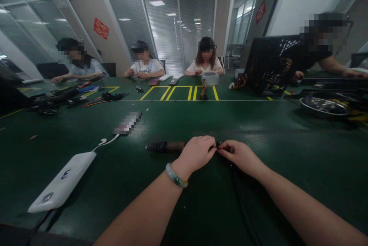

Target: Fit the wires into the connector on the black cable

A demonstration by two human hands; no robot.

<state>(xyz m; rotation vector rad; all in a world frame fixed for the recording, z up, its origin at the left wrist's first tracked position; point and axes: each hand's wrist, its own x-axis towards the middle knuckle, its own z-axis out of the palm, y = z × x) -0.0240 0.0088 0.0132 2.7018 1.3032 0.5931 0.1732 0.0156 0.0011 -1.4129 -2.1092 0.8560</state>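
Observation:
A dark cylindrical tool, like an electric screwdriver, lies flat on the green table. My left hand is closed around its right end, a green bracelet on the wrist. My right hand meets it from the right, fingers pinched at the tool's end where a black cable runs back toward me. What the fingertips hold there is hidden.
A white power bank with a white cable lies at the left, a blurred phone beyond it. Several people sit at the far side and right. Cables, a metal bowl and a black computer case stand further off.

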